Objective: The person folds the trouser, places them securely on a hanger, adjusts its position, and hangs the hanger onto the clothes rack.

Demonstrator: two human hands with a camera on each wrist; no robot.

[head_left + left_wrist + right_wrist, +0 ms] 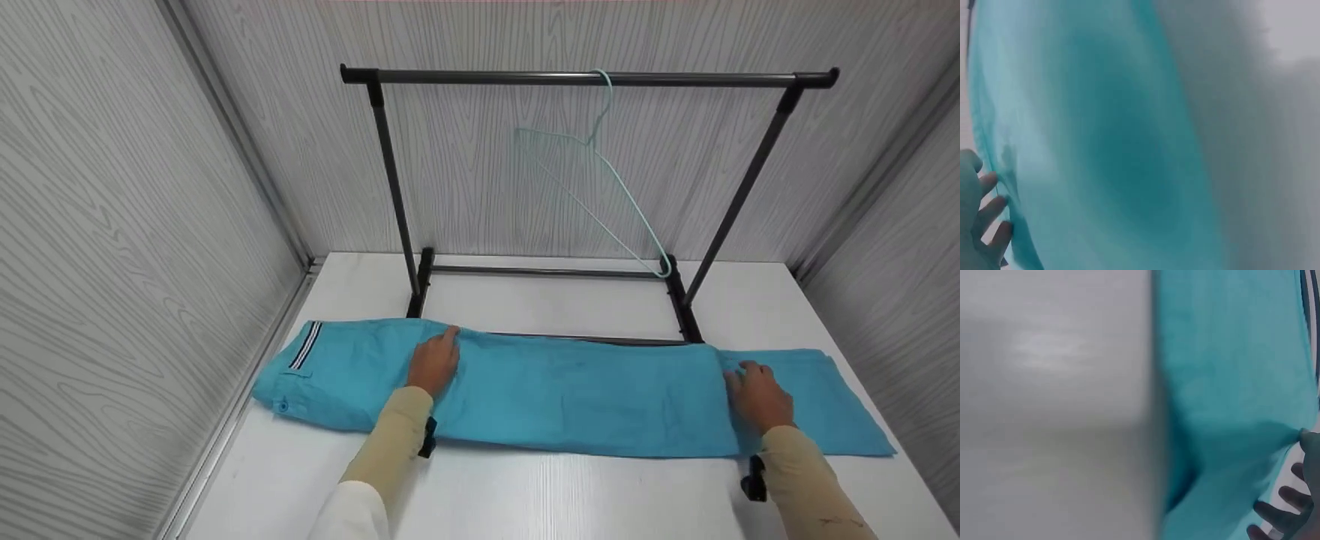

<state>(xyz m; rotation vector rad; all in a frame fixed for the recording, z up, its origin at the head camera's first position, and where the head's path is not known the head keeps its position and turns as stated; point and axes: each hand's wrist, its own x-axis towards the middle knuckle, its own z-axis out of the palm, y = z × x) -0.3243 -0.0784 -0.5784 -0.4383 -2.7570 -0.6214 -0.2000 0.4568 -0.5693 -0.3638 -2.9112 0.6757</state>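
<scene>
"What do the trousers (585,397) look like?"

"Turquoise, stretched long across the white table (570,495), with a button (282,406) and a black-and-white striped band (305,345) at the left end. At the right, one layer reaches beyond another."

"And the hands?"

"The left hand (435,363) rests loosely open at the far edge; the right hand (761,397) touches the cloth near the right end, fingers spread."

"What's hard to see?"

"The cloth under both hands — that's covered. Each wrist view is blurred and cuts off its hand. The trousers also hide part of the rack (585,78), and the hanger's (636,206) left corner fades into the wall (480,187)."
</scene>
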